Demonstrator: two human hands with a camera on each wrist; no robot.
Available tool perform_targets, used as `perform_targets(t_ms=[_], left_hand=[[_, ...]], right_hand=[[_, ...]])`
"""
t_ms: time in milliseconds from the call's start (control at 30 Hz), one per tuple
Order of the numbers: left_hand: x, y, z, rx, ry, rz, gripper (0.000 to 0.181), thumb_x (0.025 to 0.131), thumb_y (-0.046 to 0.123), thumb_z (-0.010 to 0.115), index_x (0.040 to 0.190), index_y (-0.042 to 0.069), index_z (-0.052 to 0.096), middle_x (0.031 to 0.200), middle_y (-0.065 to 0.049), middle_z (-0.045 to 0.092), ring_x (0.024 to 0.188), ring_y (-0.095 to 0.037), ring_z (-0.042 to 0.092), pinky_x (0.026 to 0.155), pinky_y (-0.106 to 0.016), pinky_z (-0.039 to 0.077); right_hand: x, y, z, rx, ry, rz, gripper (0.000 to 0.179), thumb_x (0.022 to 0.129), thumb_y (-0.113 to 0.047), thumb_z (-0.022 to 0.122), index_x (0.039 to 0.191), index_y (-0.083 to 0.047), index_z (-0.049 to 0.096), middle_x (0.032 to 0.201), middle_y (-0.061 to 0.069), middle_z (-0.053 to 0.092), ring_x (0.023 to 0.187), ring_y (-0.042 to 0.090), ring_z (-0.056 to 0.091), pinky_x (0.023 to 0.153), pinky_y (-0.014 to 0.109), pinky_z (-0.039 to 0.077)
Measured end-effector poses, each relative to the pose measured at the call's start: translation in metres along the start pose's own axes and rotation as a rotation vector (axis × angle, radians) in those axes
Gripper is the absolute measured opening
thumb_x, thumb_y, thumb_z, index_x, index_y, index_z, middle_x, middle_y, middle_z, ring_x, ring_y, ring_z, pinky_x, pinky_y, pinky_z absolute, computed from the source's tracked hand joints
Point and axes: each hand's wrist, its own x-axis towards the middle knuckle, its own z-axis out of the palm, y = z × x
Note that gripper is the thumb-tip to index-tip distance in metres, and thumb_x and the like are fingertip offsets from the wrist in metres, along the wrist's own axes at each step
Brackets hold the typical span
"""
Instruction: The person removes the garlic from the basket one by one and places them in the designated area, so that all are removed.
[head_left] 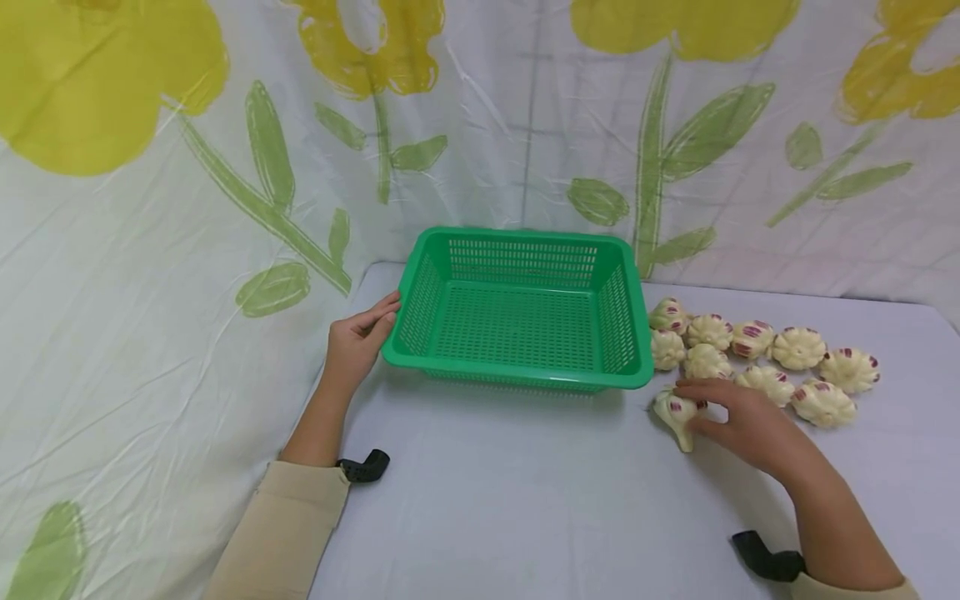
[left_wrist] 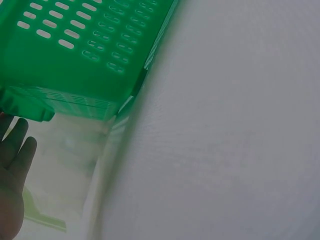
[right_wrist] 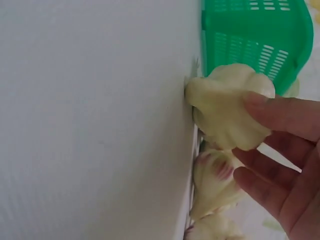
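Note:
A green plastic basket (head_left: 517, 377) with slotted sides stands on the white table, its inside bare. At its left rim is my left hand (head_left: 356, 340), touching the edge from outside; in the left wrist view its fingers (left_wrist: 22, 159) are straight beside the lip. My right hand (head_left: 753, 425) pinches a garlic bulb (head_left: 675, 414) near the basket's front right corner. Thumb and fingers lie on opposite sides of this pale bulb (right_wrist: 227, 107) in the right wrist view, with its stem end close to the tabletop.
Several more garlic bulbs (head_left: 798, 348), cream with purple streaks, lie in two rough rows right of the basket. A white cloth (head_left: 480, 150) printed with yellow flowers hangs behind and to the left. Black wrist devices (head_left: 363, 467) sit on both forearms.

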Motion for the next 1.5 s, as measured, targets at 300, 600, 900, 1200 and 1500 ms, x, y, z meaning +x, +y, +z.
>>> perform_targets(t_ms=[300, 600, 900, 1200, 1500], left_hand=[[0.002, -0.020, -0.005, 0.006, 0.009, 0.005, 0.028, 0.098, 0.010, 0.061, 0.118, -0.009, 0.067, 0.133, -0.021, 0.059, 0.123, -0.010, 0.059, 0.097, -0.015, 0.047], [0.002, -0.003, -0.006, 0.044, -0.008, -0.018, 0.029, 0.098, 0.008, 0.060, 0.118, -0.011, 0.066, 0.133, -0.023, 0.058, 0.124, -0.012, 0.058, 0.096, -0.014, 0.048], [0.006, -0.006, -0.008, 0.060, -0.017, -0.004, 0.028, 0.098, 0.007, 0.060, 0.119, -0.012, 0.065, 0.133, -0.023, 0.058, 0.125, -0.015, 0.058, 0.095, -0.013, 0.048], [0.010, -0.004, -0.010, 0.099, -0.009, -0.035, 0.029, 0.099, 0.009, 0.060, 0.120, -0.010, 0.066, 0.133, -0.019, 0.060, 0.127, -0.029, 0.055, 0.095, -0.011, 0.047], [0.034, -0.014, -0.030, 0.255, 0.010, -0.046, 0.033, 0.100, 0.023, 0.060, 0.127, 0.005, 0.067, 0.137, -0.008, 0.060, 0.130, -0.022, 0.055, 0.099, -0.020, 0.048]], right_hand=[[0.000, 0.001, -0.001, -0.043, 0.020, -0.001, 0.047, 0.082, -0.009, 0.078, 0.127, -0.011, 0.066, 0.125, 0.015, 0.066, 0.110, 0.036, 0.063, 0.086, 0.058, 0.052], [0.011, 0.001, 0.008, 0.008, -0.018, -0.010, 0.047, 0.081, -0.014, 0.080, 0.126, -0.011, 0.066, 0.120, 0.008, 0.068, 0.106, 0.030, 0.063, 0.086, 0.052, 0.054], [0.018, -0.003, 0.006, -0.049, -0.020, -0.057, 0.044, 0.079, -0.004, 0.080, 0.121, -0.009, 0.067, 0.116, 0.009, 0.070, 0.103, 0.029, 0.065, 0.084, 0.049, 0.055], [0.022, -0.005, 0.006, -0.046, -0.028, -0.058, 0.046, 0.079, -0.006, 0.081, 0.123, -0.009, 0.067, 0.120, 0.010, 0.069, 0.105, 0.031, 0.065, 0.085, 0.050, 0.055], [0.023, -0.008, -0.012, -0.071, -0.015, -0.084, 0.047, 0.082, -0.013, 0.079, 0.126, -0.007, 0.065, 0.122, 0.011, 0.068, 0.112, 0.035, 0.063, 0.089, 0.054, 0.053]])
